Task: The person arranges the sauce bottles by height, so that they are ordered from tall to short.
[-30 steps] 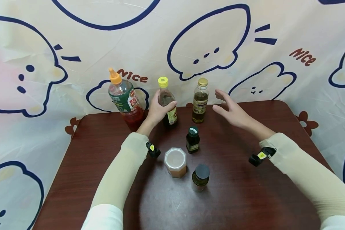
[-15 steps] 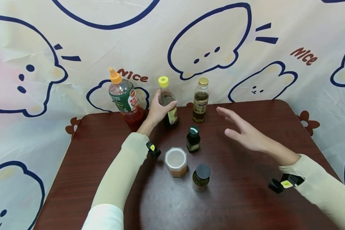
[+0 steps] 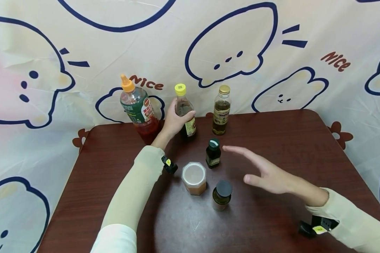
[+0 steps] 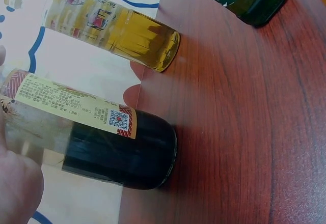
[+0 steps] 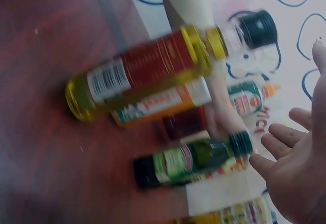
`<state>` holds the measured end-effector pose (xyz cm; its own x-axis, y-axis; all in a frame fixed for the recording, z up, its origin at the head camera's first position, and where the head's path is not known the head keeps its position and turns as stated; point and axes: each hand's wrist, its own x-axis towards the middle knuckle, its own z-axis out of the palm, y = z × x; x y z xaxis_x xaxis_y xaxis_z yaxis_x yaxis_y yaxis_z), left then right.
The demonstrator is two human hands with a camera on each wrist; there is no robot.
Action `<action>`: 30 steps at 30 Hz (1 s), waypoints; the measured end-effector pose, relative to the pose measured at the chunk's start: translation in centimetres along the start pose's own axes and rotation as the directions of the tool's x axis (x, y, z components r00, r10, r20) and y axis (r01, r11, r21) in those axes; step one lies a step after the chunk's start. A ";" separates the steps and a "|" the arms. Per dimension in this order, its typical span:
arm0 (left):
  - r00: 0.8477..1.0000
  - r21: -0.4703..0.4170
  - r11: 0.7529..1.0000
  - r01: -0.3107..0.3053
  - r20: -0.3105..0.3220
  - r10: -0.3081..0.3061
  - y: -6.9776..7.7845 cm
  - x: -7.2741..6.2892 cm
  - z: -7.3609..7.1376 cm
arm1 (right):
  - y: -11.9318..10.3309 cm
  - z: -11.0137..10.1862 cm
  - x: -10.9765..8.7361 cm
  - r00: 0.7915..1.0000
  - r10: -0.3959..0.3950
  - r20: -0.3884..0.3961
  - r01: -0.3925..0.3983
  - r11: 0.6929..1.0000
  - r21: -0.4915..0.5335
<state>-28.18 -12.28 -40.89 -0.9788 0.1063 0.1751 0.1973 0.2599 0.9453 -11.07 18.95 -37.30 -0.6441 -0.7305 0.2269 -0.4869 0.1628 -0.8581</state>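
Observation:
My left hand (image 3: 174, 121) grips the upper part of a soy sauce bottle (image 3: 190, 127) with a yellow cap, upright near the table's back edge. In the left wrist view the bottle's dark liquid (image 4: 117, 147) and pale label show. My right hand (image 3: 269, 174) holds nothing; its fingers are extended over the table, fingertips beside a small green olive oil bottle (image 3: 213, 154). Close by in the right wrist view is an oil bottle (image 5: 142, 68) with a black cap and red label, blurred.
A gold-capped oil bottle (image 3: 221, 112) stands right of the soy sauce, an orange-tipped red sauce bottle (image 3: 140, 110) left of it. Nearer are a white-lidded jar (image 3: 194, 179) and a dark-capped bottle (image 3: 221, 196). A printed cloth (image 3: 228, 42) backs the brown table (image 3: 107, 168).
My right hand has drawn back from beside the gold-capped oil bottle, down toward the front, and now lies right of the green bottle. The left hand still holds the soy sauce bottle in place.

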 end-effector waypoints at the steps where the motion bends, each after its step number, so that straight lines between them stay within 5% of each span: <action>1: 1.000 0.002 1.000 -0.001 0.001 0.001 0.0 0.0 0.0 | -0.1 0.4 0.0 1.000 -0.007 0.009 0.007 1.000 0.012; 15: 1.000 -0.040 0.999 -0.012 0.006 0.013 0.0 0.0 0.0 | 0.3 3.9 0.3 0.981 -0.125 0.149 0.082 0.961 0.263; 30: 1.000 -0.040 0.999 -0.024 0.005 0.024 0.0 0.0 0.0 | 1.3 6.0 1.0 0.970 -0.098 0.221 0.033 0.959 0.282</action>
<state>-28.20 -12.23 -40.88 -0.9735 0.1173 0.1966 0.2184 0.2185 0.9511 -8.88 14.45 -40.97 -0.4472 -0.8712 0.2026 -0.3220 -0.0545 -0.9452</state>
